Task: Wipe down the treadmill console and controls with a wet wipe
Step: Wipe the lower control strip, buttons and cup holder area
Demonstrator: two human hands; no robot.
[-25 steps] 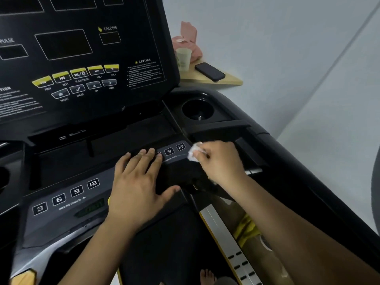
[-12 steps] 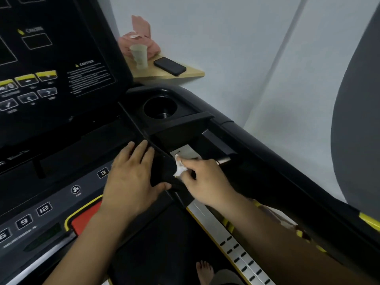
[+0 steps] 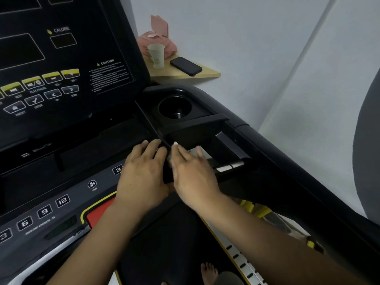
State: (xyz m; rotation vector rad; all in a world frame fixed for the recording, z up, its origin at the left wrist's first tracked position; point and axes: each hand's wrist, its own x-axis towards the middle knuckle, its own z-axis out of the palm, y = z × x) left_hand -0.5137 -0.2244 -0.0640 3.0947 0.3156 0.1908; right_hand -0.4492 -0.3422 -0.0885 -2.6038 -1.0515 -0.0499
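Head view: the left hand (image 3: 144,171) lies flat and relaxed, bracing on the black plastic treadmill console (image 3: 92,140), the right hand (image 3: 193,173) alongside with fingers outstretched and blurred, the wet wipe unseen, probably pressed beneath, so short, light fingertip strokes along that seam should serve best.

wooden corner shelf (image 3: 207,75) — on it a paper cup (image 3: 156,56); black phone (image 3: 186,66); pink pack (image 3: 170,47)

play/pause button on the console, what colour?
Yellow. The play/pause button shows best in the head view, the only one, slightly blurred.
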